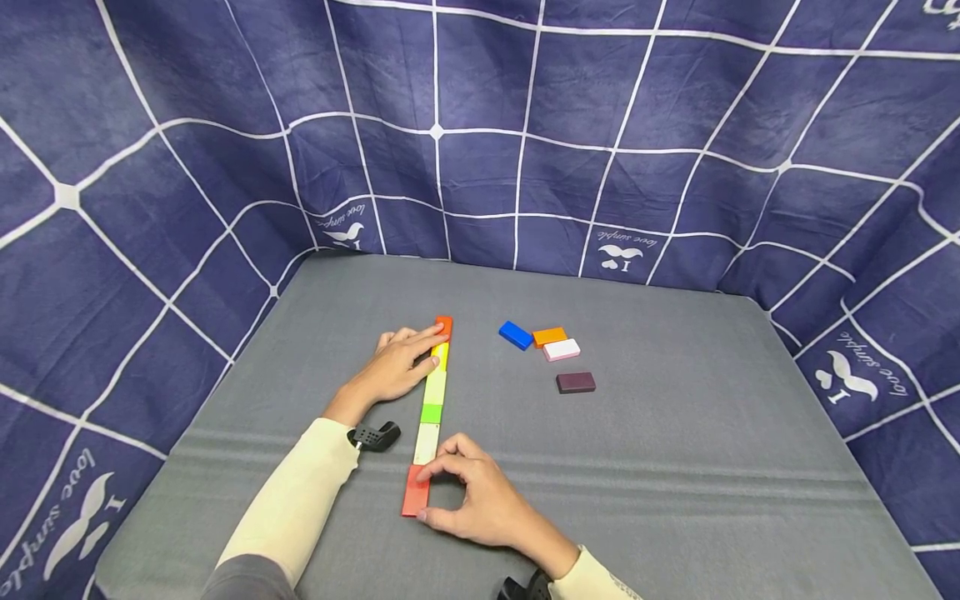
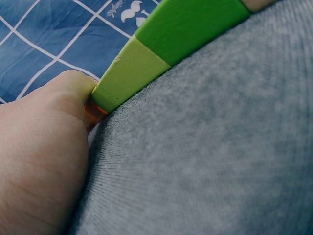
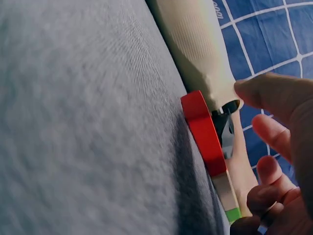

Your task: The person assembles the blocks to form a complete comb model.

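Flat coloured blocks lie end to end in a straight row. From the far end come an orange-red block (image 1: 445, 322), a yellow block (image 1: 439, 360), a pale yellow-green block (image 1: 435, 387), a green block (image 1: 431, 413), a cream block (image 1: 426, 443) and a red block (image 1: 416, 493). My left hand (image 1: 396, 364) rests along the far end, its fingers over the orange-red and yellow blocks and its thumb beside the row. At the near end, my right hand (image 1: 483, 500) hovers by the red block, thumb and index finger spread apart. The right wrist view shows its fingers loosely bent, gripping nothing.
Right of the row lie a blue block (image 1: 516, 335), an orange block (image 1: 550, 337), a white and pink block (image 1: 562, 350) and a dark purple block (image 1: 576, 382). Blue gridded cloth (image 1: 480, 167) hangs around the grey table (image 1: 675, 467).
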Motion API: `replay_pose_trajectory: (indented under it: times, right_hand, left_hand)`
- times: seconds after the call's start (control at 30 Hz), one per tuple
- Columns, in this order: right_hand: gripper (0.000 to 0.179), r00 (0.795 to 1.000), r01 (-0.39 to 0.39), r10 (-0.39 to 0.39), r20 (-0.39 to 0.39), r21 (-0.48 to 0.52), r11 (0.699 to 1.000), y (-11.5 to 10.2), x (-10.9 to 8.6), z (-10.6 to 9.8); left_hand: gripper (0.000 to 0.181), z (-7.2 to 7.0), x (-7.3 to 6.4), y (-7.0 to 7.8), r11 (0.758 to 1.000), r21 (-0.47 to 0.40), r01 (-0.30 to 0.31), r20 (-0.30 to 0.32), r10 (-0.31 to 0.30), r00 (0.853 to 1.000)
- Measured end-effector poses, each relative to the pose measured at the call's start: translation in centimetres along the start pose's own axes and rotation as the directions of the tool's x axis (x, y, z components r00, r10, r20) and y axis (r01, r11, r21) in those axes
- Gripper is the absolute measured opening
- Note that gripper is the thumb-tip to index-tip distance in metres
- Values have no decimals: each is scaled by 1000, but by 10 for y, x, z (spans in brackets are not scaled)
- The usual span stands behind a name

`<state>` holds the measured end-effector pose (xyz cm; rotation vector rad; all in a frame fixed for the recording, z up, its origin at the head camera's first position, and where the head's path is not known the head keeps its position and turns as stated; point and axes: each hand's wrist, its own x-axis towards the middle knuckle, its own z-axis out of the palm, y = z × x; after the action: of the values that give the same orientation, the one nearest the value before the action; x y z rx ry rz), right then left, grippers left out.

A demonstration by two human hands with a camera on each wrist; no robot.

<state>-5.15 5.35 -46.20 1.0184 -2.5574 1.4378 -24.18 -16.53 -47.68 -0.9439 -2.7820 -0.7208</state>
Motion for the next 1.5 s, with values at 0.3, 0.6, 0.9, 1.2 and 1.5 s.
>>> replay_pose_trajectory:
  times: [0.3,0.6,0.9,1.2,1.5]
  right_hand:
    - [35,999,36,-36,-18,12,999,-7,9,-13]
    - [37,991,95,-98,-92,-38,995,1,22,-38]
    - [39,985,6,-21,-171,-91,996,6,40,-74]
    - [40,955,-40,-6,-296,-147,988,9,63,-107]
    - [40,924,-60,5,-383,-131,990,20,81,-131]
  left_hand:
    - [48,-2,0,1,1000,4,8,3,-8,1000]
    - [48,-2,0,2,1000,8,12,6,-12,1000]
    - [49,-2,1,2,1000,18,12,14,-12,1000]
    - [49,-1,-1,0,1000,18,23,19,-23,1000]
    - [49,0,0,4,1000,22,16,22,-16,1000]
